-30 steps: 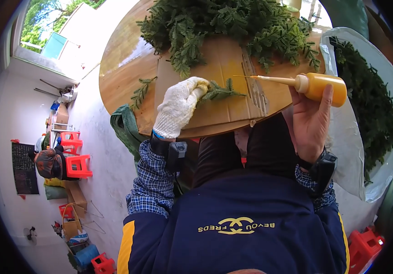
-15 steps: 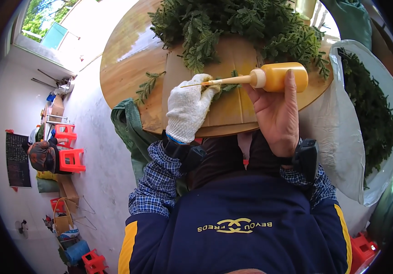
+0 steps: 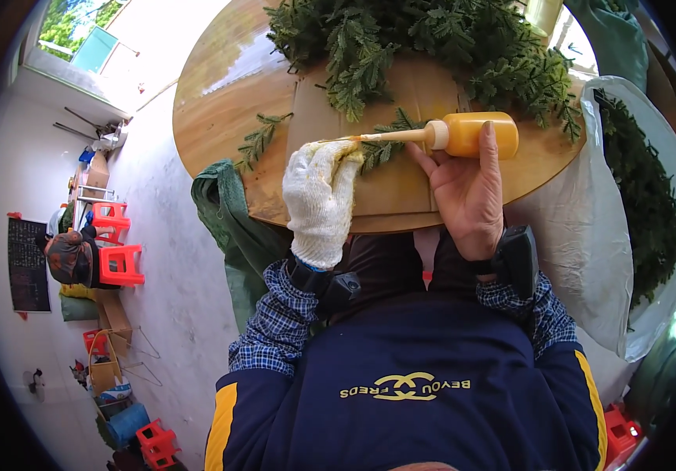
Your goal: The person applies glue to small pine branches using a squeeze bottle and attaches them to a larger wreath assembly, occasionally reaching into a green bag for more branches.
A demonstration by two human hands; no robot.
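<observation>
My right hand, bare, grips a squeeze bottle of orange-yellow liquid, thumb pressed on its near side. The bottle lies sideways, and its long thin nozzle points left to the fingertips of my left hand. That hand wears a white knitted glove with yellow stains, and its fingers are closed. A small green artificial fir sprig comes out beside the gloved fingers, passing under the nozzle; its gripped end is hidden. Another loose sprig lies to the left on the round wooden table.
A heap of fir branches covers the table's far side, on a cardboard sheet. A white sack with more greenery stands at right. Green cloth hangs at the table's left edge. Red stools and a seated person are far left.
The nozzle tip has pulled back from across the gloved fingers to their edge. The gloved hand has turned and moved slightly toward me, and the bottle has shifted a little left.
</observation>
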